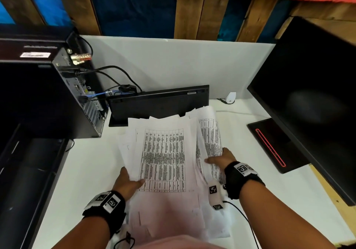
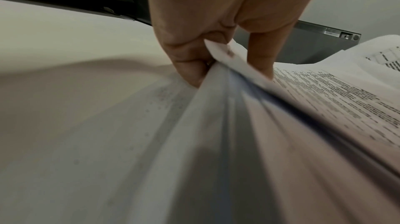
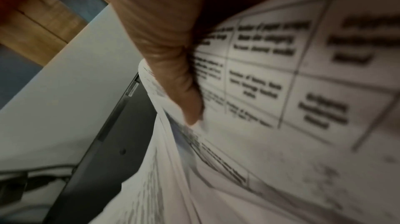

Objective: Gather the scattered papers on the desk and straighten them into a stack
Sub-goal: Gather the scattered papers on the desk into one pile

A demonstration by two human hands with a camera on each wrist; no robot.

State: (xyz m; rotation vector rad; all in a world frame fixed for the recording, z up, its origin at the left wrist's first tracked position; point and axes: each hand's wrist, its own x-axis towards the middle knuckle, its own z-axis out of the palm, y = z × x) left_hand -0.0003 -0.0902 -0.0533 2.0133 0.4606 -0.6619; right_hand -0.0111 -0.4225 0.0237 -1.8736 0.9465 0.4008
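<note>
I am pinching the papers (image 1: 163, 158) above the table (image 1: 86, 171) with my left hand (image 1: 127, 183) at the left edge, my right hand (image 1: 221, 159) gripping the right. They are looking light, floppy, slippery; side edges suit best.

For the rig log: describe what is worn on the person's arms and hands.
Both forearms are bare, no sleeves. The left hand and right hand are gloveless. Each wrist carries a black band with white square-patterned tags. A white tagged block and a black cable hang at the right wrist.
</note>
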